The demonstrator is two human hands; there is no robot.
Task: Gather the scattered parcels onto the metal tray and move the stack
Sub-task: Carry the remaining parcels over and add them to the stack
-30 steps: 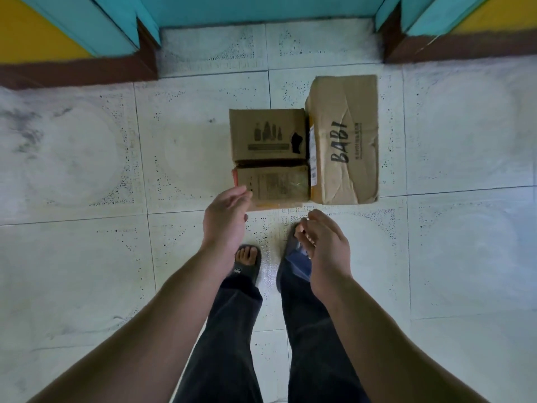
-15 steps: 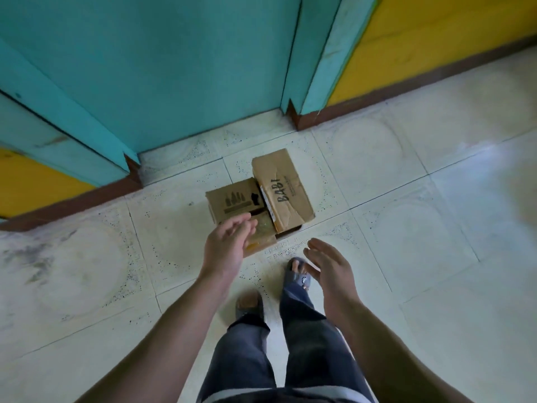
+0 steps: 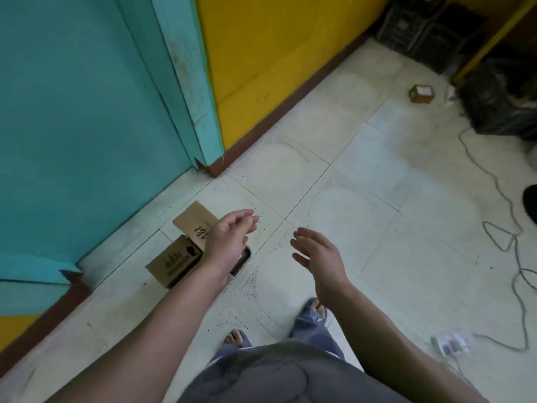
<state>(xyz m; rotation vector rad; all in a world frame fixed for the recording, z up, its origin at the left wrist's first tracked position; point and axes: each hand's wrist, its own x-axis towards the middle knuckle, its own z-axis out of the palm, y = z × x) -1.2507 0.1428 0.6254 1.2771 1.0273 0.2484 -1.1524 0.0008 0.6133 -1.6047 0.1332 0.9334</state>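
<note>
Head view, left grip (image 3: 226,242) and right grip (image 3: 319,257) spread, lettered parcel (image 3: 194,219) lengthwise toward teal door (image 3: 72,112).

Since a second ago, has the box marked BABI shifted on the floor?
No. The BABI box still lies against the smaller box in front of the teal door, near its frame's foot; only the camera has swung right.

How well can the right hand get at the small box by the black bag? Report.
Likely not from here: the right hand is open and free, but the small box lies far across the floor.
</note>
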